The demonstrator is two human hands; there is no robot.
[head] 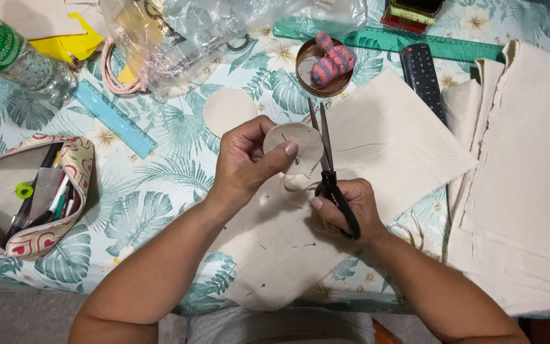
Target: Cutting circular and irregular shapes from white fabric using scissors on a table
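My left hand (244, 162) pinches a round piece of cream fabric (302, 141) between thumb and fingers, holding it above the table. My right hand (345, 213) grips black-handled scissors (327, 167), blades pointing away from me and slightly apart at the right edge of the round piece. Under both hands lies a larger sheet of cream fabric (389, 137) with pins stuck in its near part. Another cut fabric circle (227, 109) rests flat on the leaf-print tablecloth (160, 191) just beyond my left hand.
An open pencil case (30, 194) lies at the left, a blue ruler (112, 118) beside it. A plastic bottle (14, 54), a clear plastic bag (186, 32), a green ruler (415, 41), a remote control (423, 75), a tin holding a pink knitted item (326, 64), and stacked cream cloth (529, 172) surround the work.
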